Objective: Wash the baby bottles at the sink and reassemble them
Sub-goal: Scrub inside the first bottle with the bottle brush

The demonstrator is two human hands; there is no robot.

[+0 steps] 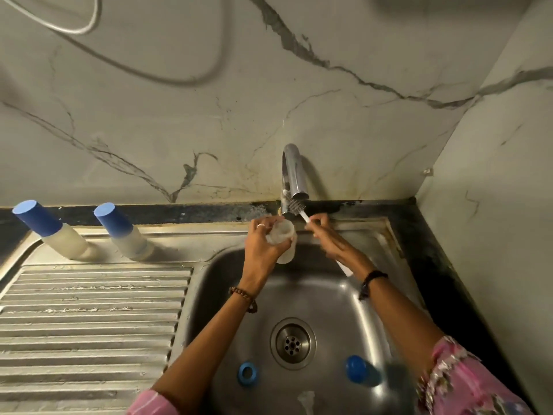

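- A translucent, open-topped plastic baby bottle body [282,239] is gripped by the left hand [263,245], fingers curled round it, just below and in front of the curved chrome tap [294,172].
- A white-handled bottle brush [299,209] is pinched by the right hand [327,239]; its bristle head is held right under the tap's spout, just beside the bottle's mouth.
- Both hands are held over the rear of the stainless steel sink basin [368,298], in front of the tap.
- A blue plastic screw ring [247,372] lies on the basin floor, well in front of the tap and left of the round drain [293,342].
- A blue domed bottle cap [357,369] lies right of the drain, also well in front of the tap.
- A pale, translucent teat-like piece [306,398] lies nearest the viewer; its exact shape cannot be told.
- Two assembled baby bottles with blue caps [49,232] [122,232] stand far left of the tap, at the back of the ribbed steel draining board [89,319].
- A beaded bracelet [244,298] is worn on the left wrist and a dark band [371,280] on the right; pink patterned sleeves [466,381] are seen.
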